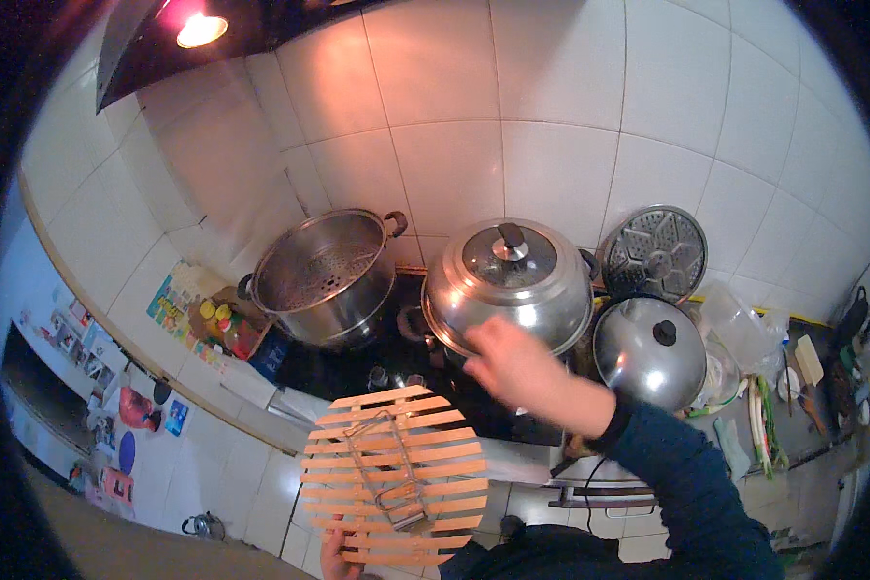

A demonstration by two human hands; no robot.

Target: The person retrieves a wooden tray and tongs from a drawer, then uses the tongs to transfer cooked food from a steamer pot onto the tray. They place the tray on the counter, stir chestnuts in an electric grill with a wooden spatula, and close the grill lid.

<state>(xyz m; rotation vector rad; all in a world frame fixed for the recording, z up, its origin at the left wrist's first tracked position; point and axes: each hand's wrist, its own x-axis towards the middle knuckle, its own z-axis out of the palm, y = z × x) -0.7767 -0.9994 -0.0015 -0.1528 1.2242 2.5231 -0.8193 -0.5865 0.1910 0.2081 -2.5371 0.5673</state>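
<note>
My left hand (339, 554) grips the lower left edge of a round slatted wooden rack (442, 489). On the rack lies a metal wire tool (398, 475), perhaps a folding plate gripper. My right hand (514, 370), somewhat blurred, is over the front edge of a large domed steel lid (558, 297) with a glass centre and black knob. The lid covers a pot on the stove (435, 391). Whether the fingers touch the lid, and whether they hold anything, cannot be told. Left of it, an uncovered steel steamer pot (348, 308) shows a perforated bottom.
A perforated steel steamer plate (656, 250) leans on the tiled wall. A smaller domed lid (630, 355) is in front of it. Spring onions (759, 420), plastic bags and utensils lie on the right counter. Bottles (239, 333) stand at the left. A range hood (253, 25) hangs above.
</note>
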